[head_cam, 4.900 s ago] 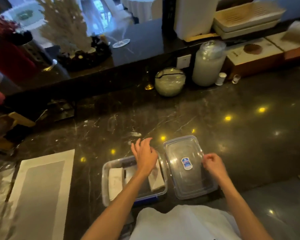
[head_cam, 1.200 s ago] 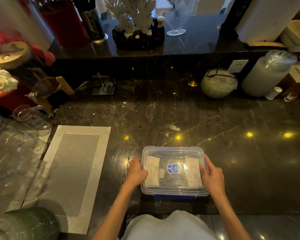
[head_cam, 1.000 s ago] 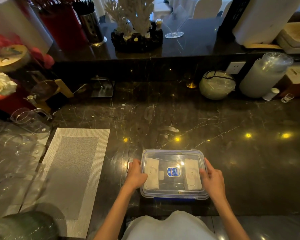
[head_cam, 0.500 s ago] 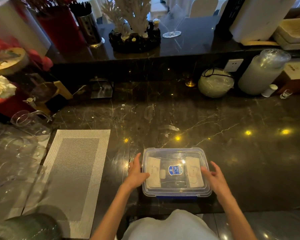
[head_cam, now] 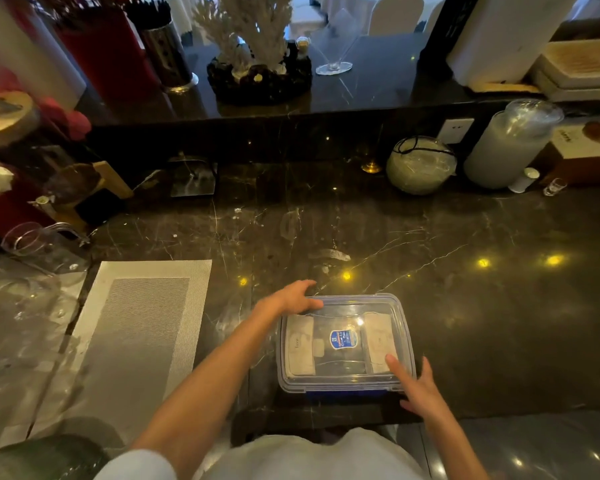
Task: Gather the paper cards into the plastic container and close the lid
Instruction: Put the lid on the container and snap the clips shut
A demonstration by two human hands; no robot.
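A clear plastic container (head_cam: 407, 327) stands near the front edge of the dark marble counter (head_cam: 465, 306). Its transparent lid (head_cam: 343, 313), with a blue sticker in the middle, lies flat on top. Through the lid I see pale paper cards (head_cam: 299, 346) at the left and right ends inside. My left hand (head_cam: 291, 299) rests on the lid's far left corner, fingers spread. My right hand (head_cam: 418, 386) lies at the near right corner, fingers extended onto the lid's edge. Neither hand holds anything.
A grey woven placemat (head_cam: 136, 334) lies to the left, with clear glassware (head_cam: 32, 271) beyond it. At the back stand a round glass jar (head_cam: 420, 166), a tall frosted canister (head_cam: 510, 143), a small white bottle (head_cam: 525, 178) and a raised shelf with a coral ornament (head_cam: 257, 46).
Both hands left the container's short sides. My left hand moved forward to the far left corner; my right hand slid back to the near right corner. The container stayed in place.
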